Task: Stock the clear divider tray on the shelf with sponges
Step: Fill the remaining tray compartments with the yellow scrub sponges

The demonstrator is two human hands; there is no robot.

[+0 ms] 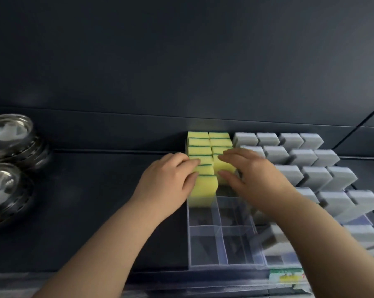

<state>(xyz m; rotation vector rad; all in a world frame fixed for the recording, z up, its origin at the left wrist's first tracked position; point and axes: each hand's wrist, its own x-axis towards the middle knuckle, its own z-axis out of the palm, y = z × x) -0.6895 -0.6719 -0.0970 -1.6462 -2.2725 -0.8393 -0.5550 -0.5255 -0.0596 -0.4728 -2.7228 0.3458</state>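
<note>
While both of the person's hands reach over the dark shelf (95, 190), the clear divider tray (224, 265) lies on it just right of centre, its long side running away from the camera. Yellow sponges (199, 143) with thin green scouring layers stand on edge in two columns at the back part of the tray, packed face to face up to the shelf's rear wall. The nearer compartments are bare, and the shelf shows through their clear walls.

The left hand (171, 171) sits at the left column. Its fingers curl over the tops of the sponges there and its thumb presses the left side of the front left sponge (204, 188), so it grips that sponge. The right hand (246, 173) sits at the right column. Its fingers lie almost straight over the top of the front right sponge (227, 166) and its thumb lies against the near face, pinching it between them. The two hands are close together but apart.

Just right of the yellow columns, grey sponges (304, 157) stand in staggered rows, some of them hidden behind the right forearm. Stacked steel bowls (7, 134) sit at the left edge of the shelf, well apart from the tray. A green and yellow label (287, 275), blurred, sits on the shelf's front edge below the tray's right corner.
</note>
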